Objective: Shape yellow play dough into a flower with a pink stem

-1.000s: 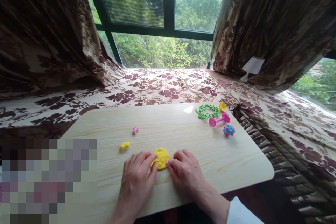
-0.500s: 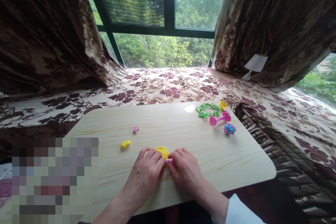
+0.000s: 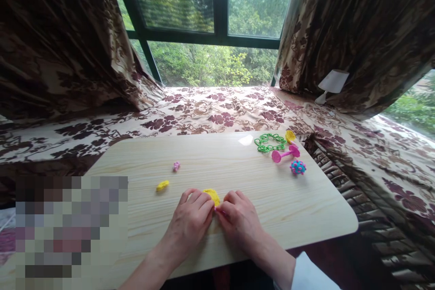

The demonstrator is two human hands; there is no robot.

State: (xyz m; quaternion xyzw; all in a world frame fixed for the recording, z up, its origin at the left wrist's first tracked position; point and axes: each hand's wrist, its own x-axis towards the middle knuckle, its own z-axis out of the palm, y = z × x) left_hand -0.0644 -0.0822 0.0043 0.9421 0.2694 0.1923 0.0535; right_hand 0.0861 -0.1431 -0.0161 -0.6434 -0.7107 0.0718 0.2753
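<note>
A flat yellow clay disc (image 3: 212, 196) lies near the front middle of the light wooden table (image 3: 217, 163). My left hand (image 3: 190, 222) and my right hand (image 3: 239, 220) meet at its near edge, fingers curled and pressed against the clay, covering most of it. A sliver of pink shows between my fingertips. A small yellow clay piece (image 3: 162, 186) lies to the left of my hands, and a small pink clay bit (image 3: 176, 166) farther back.
At the table's far right lie a green clay ring (image 3: 269, 142), a pink dumbbell-shaped tool (image 3: 285, 153), a small yellow piece (image 3: 290, 136) and a blue ball with pink dots (image 3: 297, 166). A floral cloth, curtains, a window and a white lamp (image 3: 331, 84) stand behind.
Both hands have closed in over the yellow disc, which was mostly uncovered one second ago; only its far edge now shows. The other pieces have not moved.
</note>
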